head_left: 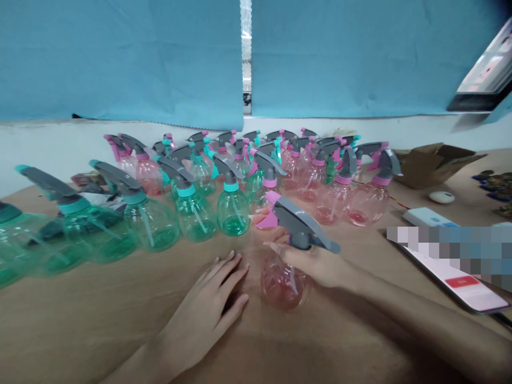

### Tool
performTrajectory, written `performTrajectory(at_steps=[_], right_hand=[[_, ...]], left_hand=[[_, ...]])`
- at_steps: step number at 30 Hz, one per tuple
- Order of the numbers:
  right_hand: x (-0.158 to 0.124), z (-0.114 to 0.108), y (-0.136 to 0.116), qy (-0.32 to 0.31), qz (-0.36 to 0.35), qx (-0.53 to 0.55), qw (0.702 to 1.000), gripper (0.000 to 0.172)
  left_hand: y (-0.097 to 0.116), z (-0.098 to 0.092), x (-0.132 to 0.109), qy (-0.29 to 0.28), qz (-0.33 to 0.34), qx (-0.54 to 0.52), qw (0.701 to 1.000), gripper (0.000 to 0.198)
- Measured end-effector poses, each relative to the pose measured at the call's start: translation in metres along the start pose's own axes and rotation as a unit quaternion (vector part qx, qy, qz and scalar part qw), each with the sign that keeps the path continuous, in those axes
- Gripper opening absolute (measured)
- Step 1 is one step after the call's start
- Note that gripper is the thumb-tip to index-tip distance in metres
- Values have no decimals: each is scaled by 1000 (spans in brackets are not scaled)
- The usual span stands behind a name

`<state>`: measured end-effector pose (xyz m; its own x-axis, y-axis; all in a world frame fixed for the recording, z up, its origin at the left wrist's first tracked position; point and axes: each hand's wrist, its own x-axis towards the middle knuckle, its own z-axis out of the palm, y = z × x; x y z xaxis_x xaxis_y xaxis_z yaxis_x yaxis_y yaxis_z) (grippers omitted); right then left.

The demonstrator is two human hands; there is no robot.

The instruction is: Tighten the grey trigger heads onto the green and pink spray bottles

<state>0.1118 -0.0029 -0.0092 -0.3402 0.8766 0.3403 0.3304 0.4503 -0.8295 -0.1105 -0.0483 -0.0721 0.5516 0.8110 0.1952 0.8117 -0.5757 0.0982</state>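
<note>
My right hand (316, 261) is closed around the neck of a pink spray bottle (282, 285) with a grey trigger head and pink nozzle, which stands on the brown table (120, 320). My left hand (212, 298) lies flat on the table just left of that bottle, fingers stretched out and holding nothing. Behind the hands stand several spray bottles: green ones (232, 210) at left and centre, pink ones (366, 200) to the right.
A phone (460, 280) with a white screen lies at the right. Beyond it are a white oval object (441, 197), a torn cardboard box (434, 162) and blue curtains (120, 58) on the wall. A screen (486, 69) shows at top right.
</note>
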Motion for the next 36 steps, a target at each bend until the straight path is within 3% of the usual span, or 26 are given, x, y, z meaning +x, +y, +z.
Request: performTrajectory(at_steps=[6, 15, 25, 30, 36], right_hand=[[-2, 0, 1, 4, 8, -23, 1000, 21], [-1, -3, -1, -27, 33, -29, 999, 4], [-2, -10, -8, -39, 3, -10, 999, 15], [-2, -8, -4, -28, -10, 16, 999, 6], [-1, -2, -5, -18, -7, 28, 999, 24]], left_hand=[[1, -2, 1, -4, -3, -1, 1000, 48], [2, -2, 1, 0, -2, -3, 1000, 47], [1, -3, 1, 5, 2, -11, 1000, 47], [0, -1, 1, 2, 3, -8, 1000, 48], [0, 0, 1, -1, 2, -7, 1000, 48]])
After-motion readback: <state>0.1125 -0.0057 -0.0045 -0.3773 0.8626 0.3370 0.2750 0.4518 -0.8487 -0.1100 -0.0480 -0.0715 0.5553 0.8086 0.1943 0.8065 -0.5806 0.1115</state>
